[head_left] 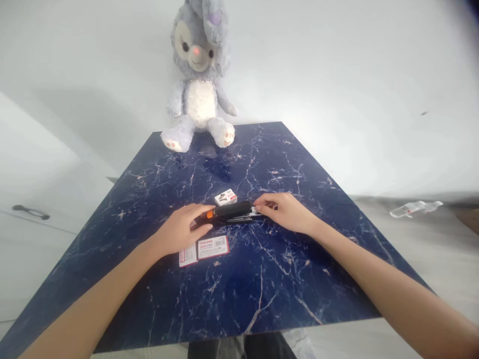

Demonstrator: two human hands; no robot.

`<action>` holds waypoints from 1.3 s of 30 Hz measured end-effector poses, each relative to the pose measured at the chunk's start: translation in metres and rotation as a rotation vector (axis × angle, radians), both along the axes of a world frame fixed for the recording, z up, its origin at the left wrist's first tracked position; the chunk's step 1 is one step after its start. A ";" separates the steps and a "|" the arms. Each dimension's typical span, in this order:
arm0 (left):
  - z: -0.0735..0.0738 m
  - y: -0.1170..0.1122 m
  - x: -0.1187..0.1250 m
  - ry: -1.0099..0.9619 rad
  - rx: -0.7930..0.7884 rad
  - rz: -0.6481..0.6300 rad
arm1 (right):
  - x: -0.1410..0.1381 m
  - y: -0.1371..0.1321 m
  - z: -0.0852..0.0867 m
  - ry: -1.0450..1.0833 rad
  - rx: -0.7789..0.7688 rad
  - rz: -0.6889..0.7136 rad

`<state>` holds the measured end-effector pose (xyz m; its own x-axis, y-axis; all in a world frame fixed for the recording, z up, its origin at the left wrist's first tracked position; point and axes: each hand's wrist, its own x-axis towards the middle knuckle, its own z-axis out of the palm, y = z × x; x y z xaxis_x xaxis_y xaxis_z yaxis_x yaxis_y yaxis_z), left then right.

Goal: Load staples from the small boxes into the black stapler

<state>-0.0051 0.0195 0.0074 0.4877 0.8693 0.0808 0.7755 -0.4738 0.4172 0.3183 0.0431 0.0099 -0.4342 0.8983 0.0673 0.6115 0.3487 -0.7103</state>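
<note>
A black stapler (pixel 229 212) with an orange rear end lies across the middle of the dark blue marbled table (pixel 239 279). My left hand (pixel 183 229) is closed round its orange end. My right hand (pixel 286 210) pinches the metal front end, fingers pressed together. A small white staple box (pixel 225 197) sits just behind the stapler. A flattened red-and-white box (pixel 204 249) lies in front, partly under my left hand.
A grey plush rabbit (pixel 200 75) sits at the table's far edge against the white wall. An empty clear plastic bottle (pixel 413 208) lies on the floor to the right. A white cabinet with a dark handle (pixel 30 212) stands at left.
</note>
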 end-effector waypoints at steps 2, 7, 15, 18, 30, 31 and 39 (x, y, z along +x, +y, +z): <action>0.000 0.000 0.000 -0.002 -0.001 -0.002 | -0.001 0.000 0.000 -0.029 0.021 -0.016; 0.000 0.000 0.000 -0.005 0.004 0.005 | -0.002 -0.002 0.003 -0.031 0.018 0.045; 0.001 0.000 0.000 0.002 -0.003 0.000 | -0.003 0.001 -0.005 0.077 0.003 -0.033; 0.002 0.000 0.000 0.003 -0.010 0.000 | -0.001 0.002 -0.002 0.102 -0.014 -0.018; 0.003 0.000 0.001 -0.001 -0.014 0.001 | 0.004 0.005 -0.003 0.159 -0.030 0.064; 0.003 0.000 0.001 0.000 -0.014 -0.002 | 0.005 0.005 -0.004 0.181 -0.069 0.065; 0.002 -0.001 0.000 -0.009 -0.018 0.004 | 0.006 0.006 -0.003 0.167 -0.076 0.086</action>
<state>-0.0046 0.0188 0.0096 0.4837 0.8724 0.0697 0.7732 -0.4633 0.4330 0.3239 0.0488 0.0069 -0.4980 0.8637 0.0779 0.4537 0.3361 -0.8254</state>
